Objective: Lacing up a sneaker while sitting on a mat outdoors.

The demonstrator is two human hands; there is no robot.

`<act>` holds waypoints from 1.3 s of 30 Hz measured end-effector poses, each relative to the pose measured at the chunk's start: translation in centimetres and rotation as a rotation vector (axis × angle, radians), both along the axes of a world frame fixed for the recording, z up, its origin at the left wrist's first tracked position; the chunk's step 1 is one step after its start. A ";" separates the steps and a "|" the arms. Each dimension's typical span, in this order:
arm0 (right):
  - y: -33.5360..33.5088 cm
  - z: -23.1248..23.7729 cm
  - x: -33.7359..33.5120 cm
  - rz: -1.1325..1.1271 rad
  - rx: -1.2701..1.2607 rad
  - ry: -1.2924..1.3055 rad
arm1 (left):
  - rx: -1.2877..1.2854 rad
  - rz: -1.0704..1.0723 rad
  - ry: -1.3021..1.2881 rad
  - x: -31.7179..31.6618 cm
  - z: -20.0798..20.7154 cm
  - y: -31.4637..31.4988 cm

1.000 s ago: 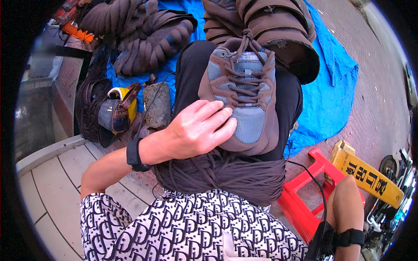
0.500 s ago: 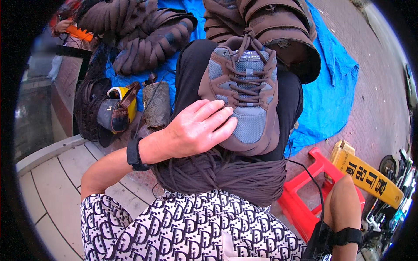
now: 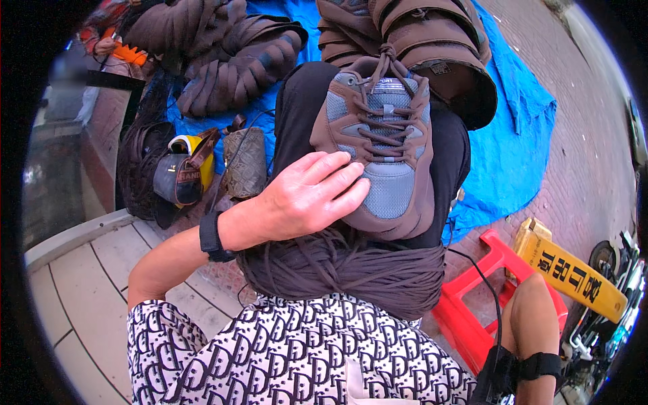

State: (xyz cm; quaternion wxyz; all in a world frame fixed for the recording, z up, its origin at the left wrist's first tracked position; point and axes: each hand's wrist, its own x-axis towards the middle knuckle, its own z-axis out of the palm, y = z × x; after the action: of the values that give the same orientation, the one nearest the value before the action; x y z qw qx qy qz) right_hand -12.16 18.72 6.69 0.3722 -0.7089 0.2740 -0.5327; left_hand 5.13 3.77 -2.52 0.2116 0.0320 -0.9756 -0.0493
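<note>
A brown and grey lace-up shoe upper (image 3: 388, 182) rests on my dark-trousered lap, its toe toward me and its laces tied at the top. My left hand (image 3: 310, 192) reaches over the left edge of this upper. Its fingers are close together, slightly bent, and press on the grey toe area beside the lowest lacing; the thumb is hidden. Below the hand, a thick bundle of dark brown laces (image 3: 344, 266) lies across my lap. My right forearm, with a black strap at the wrist, runs off the lower right edge, and that hand is out of the picture.
Brown shoe uppers (image 3: 439, 40) are stacked beyond my knees, with more piled on a blue tarp (image 3: 513, 135). To the left stand a yellow and black container (image 3: 182, 172) and a patterned cylinder (image 3: 244, 162). A red plastic stool (image 3: 472, 283) and a yellow sign (image 3: 574, 273) are at right.
The whole view has shifted very slightly. My left hand keeps the same place on the shoe upper, and the laces look unchanged.
</note>
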 end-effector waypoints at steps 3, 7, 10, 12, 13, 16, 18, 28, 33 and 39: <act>-0.1 0.2 0.2 0.004 -0.004 -0.009 | -0.005 0.000 0.002 -0.1 -0.1 -0.1; -0.2 0.5 0.3 0.002 0.002 -0.039 | -0.039 0.004 0.023 -0.3 -0.2 -0.2; 0.2 1.3 0.5 0.009 0.031 -0.153 | -0.023 -0.007 0.030 -0.4 -0.4 -0.2; 0.4 2.3 1.2 0.039 0.062 -0.316 | -0.024 0.001 0.027 -0.4 -0.5 -0.2; 0.4 2.8 1.9 0.068 0.079 -0.404 | -0.024 0.002 0.017 -0.5 -0.5 -0.3; 0.1 4.0 4.4 0.199 0.159 -0.669 | -0.016 -0.002 0.008 -0.3 -0.5 -0.4; -0.3 4.4 6.3 0.023 -0.032 -0.643 | -0.037 0.000 0.009 -0.2 -0.5 -0.4; 0.2 5.2 5.5 -0.012 -0.061 -0.497 | -0.052 0.001 0.028 -0.7 -0.7 -0.3; -0.1 4.8 4.8 -0.099 -0.152 -0.382 | -0.042 0.008 0.038 -0.6 -1.0 -0.3; -0.1 3.3 3.3 -0.162 -0.331 -0.223 | -0.030 0.000 0.048 -0.3 -1.2 -0.4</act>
State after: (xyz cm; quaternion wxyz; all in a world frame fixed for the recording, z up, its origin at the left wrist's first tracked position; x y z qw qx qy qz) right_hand -8.87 18.59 10.03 0.2350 -0.6725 0.1960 -0.6739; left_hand 4.84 3.42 -3.68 0.2352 0.0275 -0.9709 -0.0356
